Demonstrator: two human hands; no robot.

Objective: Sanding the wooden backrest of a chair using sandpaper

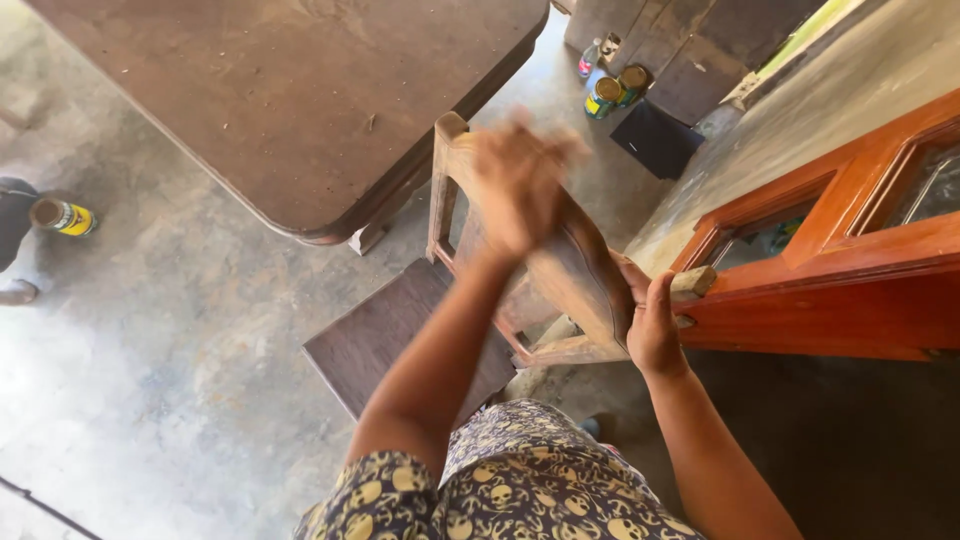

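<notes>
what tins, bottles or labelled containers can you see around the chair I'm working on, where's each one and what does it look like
Tin: lying on the floor at far left, round, yellow and dark label.
Two tins: standing on the floor beyond the wooden chair, round, brownish lids, green, blue and yellow labels.
Small bottle: just left of those tins, pale with a pink base.
No signs or screens in view.

L hand (520, 185) motion-blurred, grip unclear | table (280, 100) cut by top edge | cans (615, 92) too small
</notes>
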